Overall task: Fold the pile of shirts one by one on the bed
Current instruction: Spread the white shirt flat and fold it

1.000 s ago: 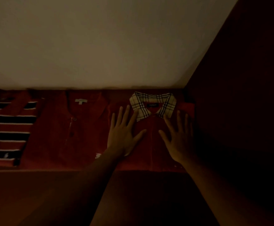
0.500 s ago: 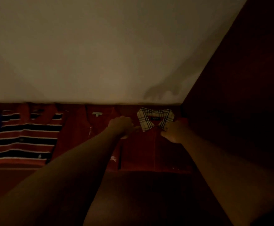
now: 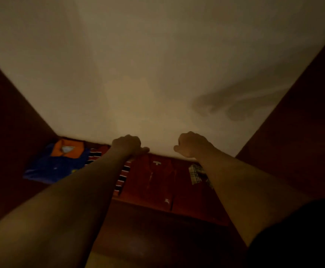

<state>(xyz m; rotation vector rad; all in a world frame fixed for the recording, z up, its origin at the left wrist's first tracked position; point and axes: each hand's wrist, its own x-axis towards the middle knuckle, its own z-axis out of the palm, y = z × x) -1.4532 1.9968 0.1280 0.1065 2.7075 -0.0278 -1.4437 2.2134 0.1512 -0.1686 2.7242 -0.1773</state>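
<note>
Dimly lit setting: a person is stretching both bare forearms forward over a row of shirts on the bed point(image 3: 153, 235).
Left hand point(image 3: 127, 145): is curling into a fist in front of the pale wall point(image 3: 157, 55), thumb poking out to the right; nothing is showing in its grip.
Right hand point(image 3: 191, 145): is clenching the same way, knuckles up, with nothing visible in it, apart from the left.
Red shirt point(image 3: 153, 182): is lying flat between the two forearms.
Plaid-collared shirt point(image 3: 196, 172): is lying just right of the red one, mostly hiding under the right forearm.
Striped shirt point(image 3: 123, 176): is peeking out from behind the left forearm.
Blue shirt point(image 3: 53, 169): is lying at the left end, its orange collar facing the wall.
Neck tag point(image 3: 156, 162): is showing white inside the red shirt's collar, too blurred to read.
Embroidered mark point(image 3: 166, 201): is showing small and white low on the red cloth, unreadable.
Shadow point(image 3: 225, 107): is falling on the wall, upper right of the fists.
</note>
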